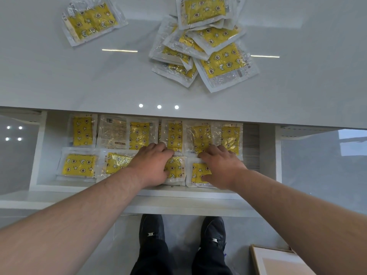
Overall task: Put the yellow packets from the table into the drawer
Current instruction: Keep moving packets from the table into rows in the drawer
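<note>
The white drawer [37, 155] stands pulled out below the table edge, with several yellow packets laid in two rows. My left hand [153, 163] rests on a front-row packet [175, 169], thumb against its near edge, fingers curled over its far edge. Right beside it, my right hand [222, 165] lies over another front-row packet [198, 171], thumb on its face. On the grey table [79, 80] a heap of several yellow packets [206, 44] lies at the back right. One pair of stacked packets [91, 20] lies apart at the back left.
A stack of flat grey sheets [251, 143] fills the drawer's right end. The drawer's white front rail [178, 203] runs across below my wrists. My dark shoes [151, 233] stand on the floor, and a framed board [278, 261] leans at the lower right.
</note>
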Tool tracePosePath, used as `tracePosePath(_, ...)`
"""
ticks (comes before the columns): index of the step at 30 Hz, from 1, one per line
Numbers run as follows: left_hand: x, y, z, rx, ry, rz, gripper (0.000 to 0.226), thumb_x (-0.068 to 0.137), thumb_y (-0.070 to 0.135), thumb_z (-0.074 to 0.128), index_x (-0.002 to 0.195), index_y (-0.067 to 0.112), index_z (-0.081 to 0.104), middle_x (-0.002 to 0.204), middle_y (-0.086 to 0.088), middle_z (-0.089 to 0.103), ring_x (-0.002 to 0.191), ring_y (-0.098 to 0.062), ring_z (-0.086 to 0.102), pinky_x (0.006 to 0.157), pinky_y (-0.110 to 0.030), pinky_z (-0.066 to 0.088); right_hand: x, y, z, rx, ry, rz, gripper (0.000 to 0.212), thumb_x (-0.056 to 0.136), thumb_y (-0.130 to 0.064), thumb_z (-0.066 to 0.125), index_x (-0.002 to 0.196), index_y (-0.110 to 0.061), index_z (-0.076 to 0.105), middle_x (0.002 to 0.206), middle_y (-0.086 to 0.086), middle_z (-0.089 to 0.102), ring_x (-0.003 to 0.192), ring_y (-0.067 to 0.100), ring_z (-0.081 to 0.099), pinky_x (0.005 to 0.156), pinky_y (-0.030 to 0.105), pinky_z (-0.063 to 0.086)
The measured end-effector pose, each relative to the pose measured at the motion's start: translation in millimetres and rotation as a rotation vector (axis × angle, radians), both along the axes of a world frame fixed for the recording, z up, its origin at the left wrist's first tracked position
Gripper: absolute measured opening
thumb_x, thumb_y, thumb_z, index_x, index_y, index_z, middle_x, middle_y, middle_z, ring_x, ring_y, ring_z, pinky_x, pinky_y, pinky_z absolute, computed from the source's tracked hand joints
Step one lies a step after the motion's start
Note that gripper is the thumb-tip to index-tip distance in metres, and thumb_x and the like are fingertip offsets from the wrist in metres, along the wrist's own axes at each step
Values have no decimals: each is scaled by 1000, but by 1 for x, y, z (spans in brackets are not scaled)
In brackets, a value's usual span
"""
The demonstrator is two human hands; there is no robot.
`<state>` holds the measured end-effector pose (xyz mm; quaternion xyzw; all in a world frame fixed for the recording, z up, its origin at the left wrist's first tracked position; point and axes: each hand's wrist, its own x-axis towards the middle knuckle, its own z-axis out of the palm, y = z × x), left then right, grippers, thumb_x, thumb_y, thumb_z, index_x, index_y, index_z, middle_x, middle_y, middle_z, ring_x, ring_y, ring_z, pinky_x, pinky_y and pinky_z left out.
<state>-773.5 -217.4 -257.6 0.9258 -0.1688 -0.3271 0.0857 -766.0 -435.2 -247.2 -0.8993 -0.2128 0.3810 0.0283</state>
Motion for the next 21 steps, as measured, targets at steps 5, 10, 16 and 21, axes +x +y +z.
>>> tracePosePath(5, -1, 3, 2, 5, -50, -89, 73, 77, 47, 65, 140, 29, 34, 133, -1, 40, 124, -22, 36, 107, -36, 28, 2, -4, 1, 27, -88, 68, 63, 84, -44, 64, 138, -24, 39, 135, 5, 41, 127, 29, 37, 109, 45, 32)
tracePosePath(10, -2, 5, 4, -43, -79, -180, 55, 85, 49, 57, 133, 26, 45, 123, 3, 45, 116, -17, 39, 100, -30, 34, -4, -13, 3, 158, -224, 232, 41, 78, -28, 76, 116, -17, 63, 108, 7, 61, 101, 29, 58, 85, 41, 50)
tracePosePath(16, 0, 3, -1, -44, -22, -124, 46, 86, 43, 61, 128, 26, 52, 118, 4, 49, 114, -17, 43, 91, -30, 39, -5, -16, -4, 204, -104, 60, 38, 93, -30, 60, 129, -22, 53, 120, 2, 54, 113, 24, 50, 89, 36, 49)
tracePosePath(21, 1, 5, -2, -52, -28, -164, 46, 86, 43, 61, 129, 27, 51, 120, 5, 47, 115, -15, 41, 93, -29, 37, -7, -16, -7, 203, -104, 125, 40, 92, -28, 60, 131, -21, 51, 121, 4, 54, 112, 25, 49, 87, 37, 50)
